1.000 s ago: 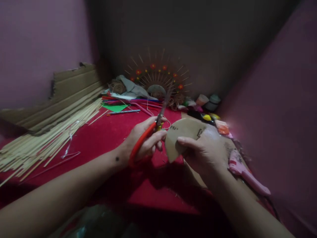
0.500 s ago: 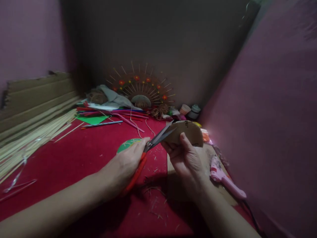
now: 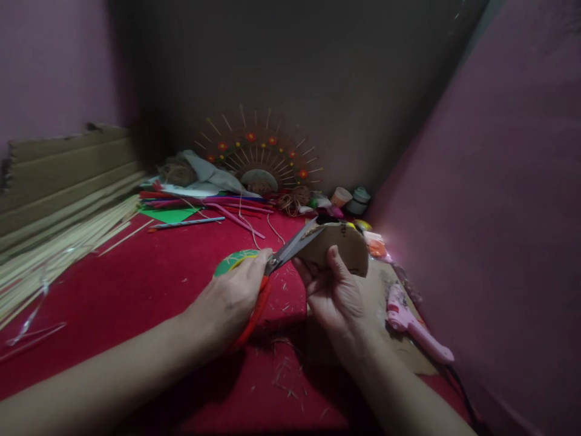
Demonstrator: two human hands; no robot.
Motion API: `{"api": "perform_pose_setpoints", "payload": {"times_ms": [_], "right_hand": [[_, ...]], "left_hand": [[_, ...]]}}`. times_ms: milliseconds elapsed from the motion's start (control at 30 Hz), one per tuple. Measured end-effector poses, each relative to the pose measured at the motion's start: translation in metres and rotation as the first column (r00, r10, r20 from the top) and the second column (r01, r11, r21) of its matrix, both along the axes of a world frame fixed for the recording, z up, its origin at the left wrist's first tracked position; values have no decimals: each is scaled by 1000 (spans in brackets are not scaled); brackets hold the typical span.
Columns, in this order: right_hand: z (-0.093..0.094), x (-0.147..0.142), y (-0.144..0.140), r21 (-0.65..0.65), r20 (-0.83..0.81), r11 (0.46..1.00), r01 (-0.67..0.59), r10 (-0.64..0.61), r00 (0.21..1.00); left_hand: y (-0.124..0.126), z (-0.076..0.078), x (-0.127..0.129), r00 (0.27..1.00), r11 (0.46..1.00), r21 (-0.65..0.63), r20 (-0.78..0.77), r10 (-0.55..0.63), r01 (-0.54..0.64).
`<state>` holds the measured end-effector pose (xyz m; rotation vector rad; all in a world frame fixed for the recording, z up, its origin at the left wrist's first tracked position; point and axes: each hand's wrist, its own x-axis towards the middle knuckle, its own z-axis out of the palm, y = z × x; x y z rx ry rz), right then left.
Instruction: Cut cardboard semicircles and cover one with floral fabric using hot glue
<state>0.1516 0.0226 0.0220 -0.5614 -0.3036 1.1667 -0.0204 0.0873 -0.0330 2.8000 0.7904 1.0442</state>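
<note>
Walls (image 3: pixel 290 60) close off the rear and both sides. Red cloth (image 3: pixel 158 278) covers the worktop. Cardboard (image 3: pixel 68 160) stands along the left side, with a spread of pale sticks (image 3: pixel 82 242) lying in front of it. A half-round ornament (image 3: pixel 259 178) with radiating spokes and red flowers stands at the back. A flat board (image 3: pixel 413 351) lies at right, partly under the right forearm. The left hand (image 3: pixel 236 290) is closed round the red handles of the scissors (image 3: pixel 290 248), blades pointing up and to the right. The right hand (image 3: pixel 338 297) grips the card (image 3: pixel 347 248), thumb on its near face, fingers behind. The card is held above the worktop, its upper left edge at the blades; whether these are fully closed cannot be determined. A pink gun (image 3: pixel 406 321) rests on the board. Coloured rods (image 3: pixel 209 203) lie across a green sheet (image 3: pixel 170 214) at the back. A roll (image 3: pixel 231 261) is partly hidden behind the left hand. Twine (image 3: pixel 295 201), a jar (image 3: pixel 358 200) and a cup (image 3: pixel 341 197) sit at the rear. Fine clippings (image 3: pixel 285 375) litter the cloth between the forearms.
</note>
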Motion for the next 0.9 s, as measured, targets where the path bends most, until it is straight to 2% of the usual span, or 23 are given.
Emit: {"api": "perform_pose_setpoints", "payload": {"times_ms": [500,633,767,900], "right_hand": [[5,1,-2,-91,-89,996,11,-19,996],[6,-1,-1,-115,-114,993,34,-47,992],[4,-2,-1,-86,-116,996,30,-39,992],[-1,-1,0,-22,-35,1000,-2,1,999]], "left_hand": [[-5,16,-4,995,994,-106,-97,-10,0],[-7,23,-5,984,986,-167,-180,-7,-24],[-8,25,-3,975,986,-156,-222,19,-55],[-7,17,-2,982,994,-83,-181,58,-74]]}}
